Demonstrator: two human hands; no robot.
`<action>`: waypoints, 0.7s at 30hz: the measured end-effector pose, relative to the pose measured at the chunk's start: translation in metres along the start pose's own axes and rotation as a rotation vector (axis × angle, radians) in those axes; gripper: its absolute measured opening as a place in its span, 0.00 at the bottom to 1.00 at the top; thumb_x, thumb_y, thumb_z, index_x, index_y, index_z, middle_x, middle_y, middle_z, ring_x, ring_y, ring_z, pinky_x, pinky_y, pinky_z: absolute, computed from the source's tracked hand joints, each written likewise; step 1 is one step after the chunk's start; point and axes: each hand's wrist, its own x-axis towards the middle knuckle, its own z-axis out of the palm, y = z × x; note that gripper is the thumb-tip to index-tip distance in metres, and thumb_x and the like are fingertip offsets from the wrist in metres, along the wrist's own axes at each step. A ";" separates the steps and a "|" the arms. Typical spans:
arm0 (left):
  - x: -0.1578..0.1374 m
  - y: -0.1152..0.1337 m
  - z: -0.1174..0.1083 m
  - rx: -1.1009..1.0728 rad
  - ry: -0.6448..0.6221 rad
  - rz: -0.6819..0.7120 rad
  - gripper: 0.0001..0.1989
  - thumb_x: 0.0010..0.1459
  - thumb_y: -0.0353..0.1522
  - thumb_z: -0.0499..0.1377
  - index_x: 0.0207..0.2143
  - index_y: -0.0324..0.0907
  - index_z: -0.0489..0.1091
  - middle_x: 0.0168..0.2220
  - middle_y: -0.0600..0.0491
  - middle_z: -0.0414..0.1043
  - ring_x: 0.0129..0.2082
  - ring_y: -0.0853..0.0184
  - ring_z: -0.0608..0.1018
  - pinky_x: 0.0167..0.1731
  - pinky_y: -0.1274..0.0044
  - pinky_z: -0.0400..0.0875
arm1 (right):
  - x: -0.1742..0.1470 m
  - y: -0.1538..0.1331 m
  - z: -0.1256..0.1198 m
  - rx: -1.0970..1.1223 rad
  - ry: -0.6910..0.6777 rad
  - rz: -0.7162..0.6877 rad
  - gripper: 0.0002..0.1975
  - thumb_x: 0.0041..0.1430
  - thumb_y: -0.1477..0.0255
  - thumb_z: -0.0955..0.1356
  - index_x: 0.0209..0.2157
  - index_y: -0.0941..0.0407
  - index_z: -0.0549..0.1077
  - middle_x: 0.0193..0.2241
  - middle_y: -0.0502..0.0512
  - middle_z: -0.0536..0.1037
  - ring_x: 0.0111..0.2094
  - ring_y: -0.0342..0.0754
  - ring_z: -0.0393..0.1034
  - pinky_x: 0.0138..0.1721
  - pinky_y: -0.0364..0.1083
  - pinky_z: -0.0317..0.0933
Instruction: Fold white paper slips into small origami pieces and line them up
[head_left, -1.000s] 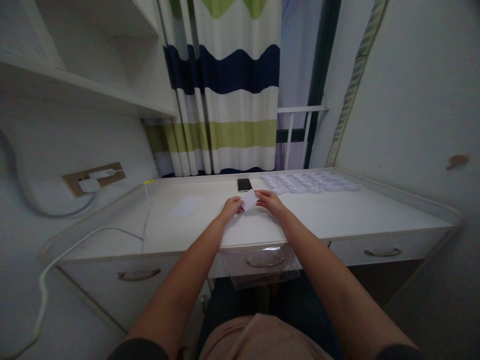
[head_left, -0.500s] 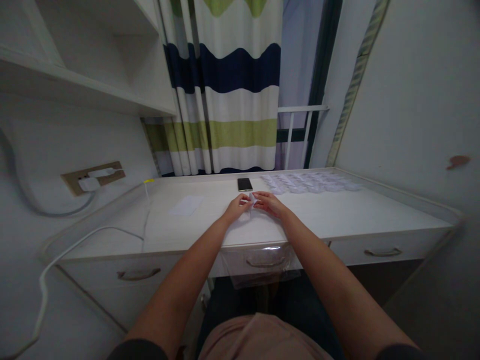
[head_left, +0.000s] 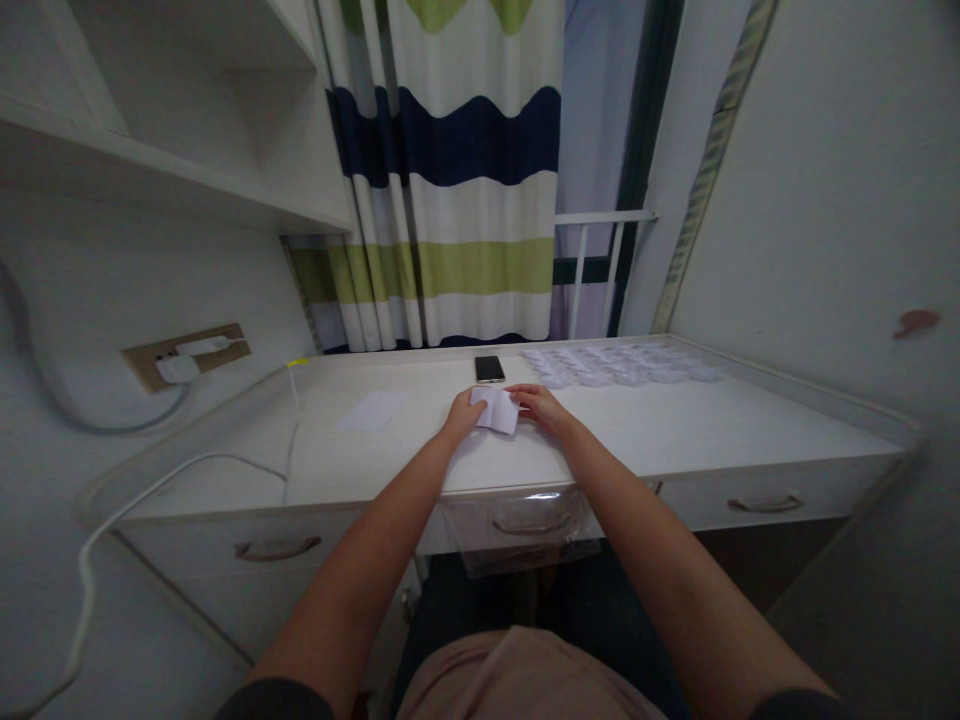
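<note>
A small white sheet of paper (head_left: 496,411) with a crease down its middle is held up between my two hands, just above the desk. My left hand (head_left: 463,413) pinches its left edge, thumb on the near face. On the other side, my right hand (head_left: 541,406) grips the upper right edge between thumb and fingers. Behind the paper lies a dark phone (head_left: 490,369). Rows of small folded white paper pieces (head_left: 622,364) cover the back right of the desk. Flat white paper (head_left: 373,411) lies to the left of my hands.
The white desk (head_left: 420,465) has drawers along its front, and clear plastic (head_left: 517,535) hangs over the middle one. A white cable (head_left: 217,457) runs across the left side. A shelf (head_left: 172,190) juts out at upper left. A striped curtain (head_left: 484,210) hangs behind.
The paper, bunched between my fingertips before, is now spread open with its creased face showing. My left hand has shifted slightly left and turned; the right hand has barely moved.
</note>
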 end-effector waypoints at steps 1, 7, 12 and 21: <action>0.000 0.000 0.000 -0.011 0.017 -0.007 0.14 0.41 0.23 0.54 0.34 0.37 0.71 0.33 0.51 0.74 0.36 0.65 0.73 0.39 0.75 0.66 | -0.001 0.000 0.001 0.001 -0.016 0.005 0.10 0.38 0.75 0.70 0.29 0.57 0.75 0.28 0.52 0.76 0.29 0.43 0.68 0.31 0.42 0.62; -0.002 0.004 -0.002 -0.062 0.053 -0.026 0.14 0.40 0.32 0.62 0.32 0.36 0.72 0.32 0.48 0.75 0.33 0.64 0.74 0.36 0.74 0.66 | -0.006 -0.004 0.005 -0.028 -0.071 0.041 0.10 0.35 0.77 0.71 0.26 0.59 0.73 0.24 0.52 0.75 0.25 0.42 0.67 0.26 0.41 0.61; -0.003 0.003 -0.003 -0.082 0.037 -0.062 0.13 0.39 0.35 0.63 0.29 0.37 0.73 0.29 0.48 0.75 0.28 0.65 0.73 0.31 0.76 0.66 | -0.004 -0.001 0.004 -0.053 -0.088 0.048 0.08 0.34 0.76 0.71 0.23 0.59 0.72 0.22 0.51 0.74 0.23 0.42 0.66 0.24 0.40 0.59; -0.001 0.001 -0.004 -0.055 0.108 -0.076 0.09 0.39 0.36 0.62 0.22 0.39 0.73 0.24 0.52 0.72 0.26 0.67 0.72 0.27 0.78 0.62 | 0.005 0.007 0.000 -0.190 -0.056 -0.106 0.14 0.35 0.64 0.72 0.23 0.60 0.72 0.18 0.49 0.70 0.20 0.39 0.62 0.21 0.40 0.55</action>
